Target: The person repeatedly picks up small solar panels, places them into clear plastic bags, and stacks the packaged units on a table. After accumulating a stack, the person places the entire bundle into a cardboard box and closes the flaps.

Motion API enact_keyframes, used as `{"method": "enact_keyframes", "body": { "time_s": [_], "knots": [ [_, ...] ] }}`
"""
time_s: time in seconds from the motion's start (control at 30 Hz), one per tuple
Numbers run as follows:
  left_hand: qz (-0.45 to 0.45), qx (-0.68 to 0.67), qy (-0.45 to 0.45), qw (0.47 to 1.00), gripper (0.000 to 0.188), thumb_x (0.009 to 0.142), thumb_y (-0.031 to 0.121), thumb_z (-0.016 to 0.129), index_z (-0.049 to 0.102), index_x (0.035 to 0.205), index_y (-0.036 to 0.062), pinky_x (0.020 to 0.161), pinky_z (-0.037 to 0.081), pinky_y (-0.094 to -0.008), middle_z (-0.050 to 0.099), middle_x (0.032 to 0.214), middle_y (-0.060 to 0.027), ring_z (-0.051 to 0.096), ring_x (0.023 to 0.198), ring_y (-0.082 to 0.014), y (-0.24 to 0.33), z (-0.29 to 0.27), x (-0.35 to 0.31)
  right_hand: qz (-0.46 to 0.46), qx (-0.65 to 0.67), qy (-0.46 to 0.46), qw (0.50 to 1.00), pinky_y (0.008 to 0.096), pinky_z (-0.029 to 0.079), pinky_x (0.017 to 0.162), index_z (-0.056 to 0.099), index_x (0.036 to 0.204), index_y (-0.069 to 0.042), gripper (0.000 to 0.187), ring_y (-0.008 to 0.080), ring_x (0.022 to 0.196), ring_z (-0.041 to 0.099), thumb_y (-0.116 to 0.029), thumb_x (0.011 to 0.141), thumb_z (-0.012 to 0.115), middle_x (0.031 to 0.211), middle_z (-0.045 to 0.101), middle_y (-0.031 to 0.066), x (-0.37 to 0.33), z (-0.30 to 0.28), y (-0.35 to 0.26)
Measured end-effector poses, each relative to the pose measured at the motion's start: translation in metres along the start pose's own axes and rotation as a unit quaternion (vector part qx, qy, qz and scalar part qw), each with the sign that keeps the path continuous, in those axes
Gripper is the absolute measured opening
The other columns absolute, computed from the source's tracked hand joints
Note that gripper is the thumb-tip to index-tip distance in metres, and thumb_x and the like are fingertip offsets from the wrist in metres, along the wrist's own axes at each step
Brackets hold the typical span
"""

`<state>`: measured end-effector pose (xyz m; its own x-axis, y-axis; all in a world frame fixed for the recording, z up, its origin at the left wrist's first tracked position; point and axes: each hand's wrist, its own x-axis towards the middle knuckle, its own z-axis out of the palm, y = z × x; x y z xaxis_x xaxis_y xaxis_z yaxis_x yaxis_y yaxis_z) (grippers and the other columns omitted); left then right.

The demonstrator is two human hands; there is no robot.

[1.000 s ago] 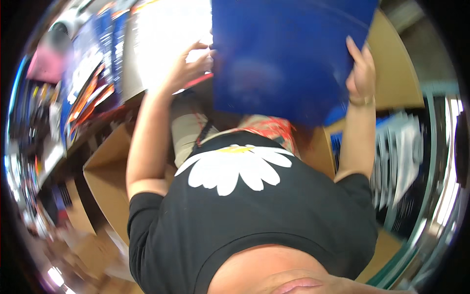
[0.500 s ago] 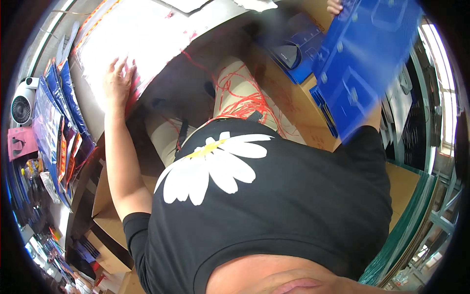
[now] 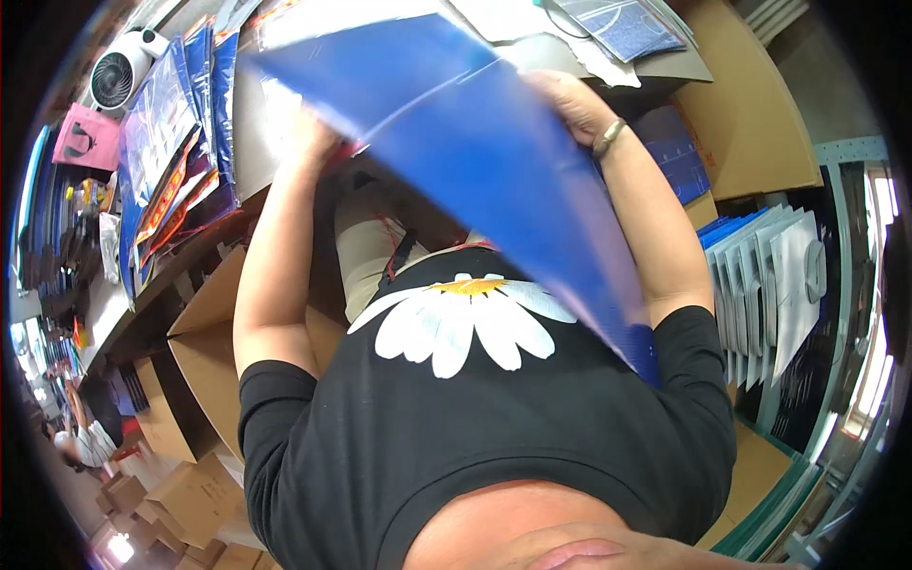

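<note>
A large blue plastic document case slants across my front, blurred by motion, from above the table down to my right upper arm. Along its upper right edge, my right hand is closed on it, with a bracelet at the wrist and the fingertips partly out of sight. My left hand is by the table's near edge, next to the case's left part. Its fingers are blurred and overexposed, so I cannot tell whether it grips the case. The white-covered table top is partly hidden under the case.
Blue plastic-wrapped packs and a white fan stand at the left. Papers and a patterned blue pouch lie at the back right. An open cardboard box and hanging white folders are on the right.
My right hand has brought the blue case from the far right in over the table, turning it so a plain side shows. My left hand has moved right and nearer to it.
</note>
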<state>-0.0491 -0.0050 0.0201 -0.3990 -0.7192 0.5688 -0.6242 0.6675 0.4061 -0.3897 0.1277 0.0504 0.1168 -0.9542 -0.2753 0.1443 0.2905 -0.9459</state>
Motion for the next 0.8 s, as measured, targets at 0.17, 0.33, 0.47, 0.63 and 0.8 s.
{"method": "enact_keyframes", "body": {
  "time_s": [0.17,0.33,0.47,0.63,0.8],
  "knots": [
    [-0.119,-0.186,-0.091,0.971,0.032,0.083,0.027,0.068,0.069,0.107,0.0055,0.086,0.049,-0.0351,0.066,0.106,-0.0107,0.061,0.1,-0.0249,0.0,0.003,-0.021,-0.021,-0.162,-0.041,0.986,0.0231,0.05,0.072,0.063,0.111,-0.001,0.046,0.0079,0.081,0.06,-0.042,0.088,0.065,0.094,0.066,0.0037,0.013,0.033,0.012],
    [-0.252,-0.345,-0.172,0.888,0.03,0.085,0.023,0.067,0.068,0.108,0.0044,0.085,0.049,-0.0338,0.067,0.104,-0.01,0.062,0.097,-0.022,-0.005,0.006,-0.027,-0.007,-0.115,-0.025,0.993,0.0231,0.05,0.071,0.065,0.107,-0.002,0.043,0.0079,0.08,0.059,-0.041,0.088,0.066,0.092,0.066,0.0028,0.01,0.034,0.013],
    [-0.321,-0.406,-0.226,0.825,0.028,0.086,0.02,0.065,0.068,0.109,0.0035,0.084,0.049,-0.0327,0.068,0.102,-0.0095,0.062,0.095,-0.0196,-0.007,0.004,-0.023,0.057,-0.105,-0.041,0.992,0.0262,0.046,0.089,0.055,0.124,0.0,0.046,0.0113,0.103,0.055,-0.033,0.092,0.06,0.114,0.059,0.0066,0.008,0.033,0.005],
    [-0.367,-0.378,-0.278,0.803,0.026,0.088,0.016,0.064,0.068,0.109,0.0023,0.082,0.049,-0.0314,0.069,0.101,-0.0088,0.062,0.092,-0.0167,-0.028,-0.001,0.018,-0.044,-0.26,-0.059,0.963,0.0258,0.048,0.083,0.064,0.11,-0.001,0.04,0.0106,0.096,0.057,-0.036,0.092,0.061,0.109,0.062,0.0058,0.02,0.033,0.016],
    [-0.232,-0.199,-0.182,0.935,0.027,0.09,0.022,0.064,0.067,0.113,0.0071,0.072,0.051,-0.0264,0.071,0.087,-0.0032,0.064,0.087,-0.0116,-0.041,-0.005,0.027,0.01,-0.277,-0.025,0.961,0.0268,0.05,0.076,0.069,0.097,0.003,0.045,0.0124,0.08,0.062,-0.041,0.085,0.069,0.088,0.069,0.0087,0.022,0.017,0.007]
  ]
}}
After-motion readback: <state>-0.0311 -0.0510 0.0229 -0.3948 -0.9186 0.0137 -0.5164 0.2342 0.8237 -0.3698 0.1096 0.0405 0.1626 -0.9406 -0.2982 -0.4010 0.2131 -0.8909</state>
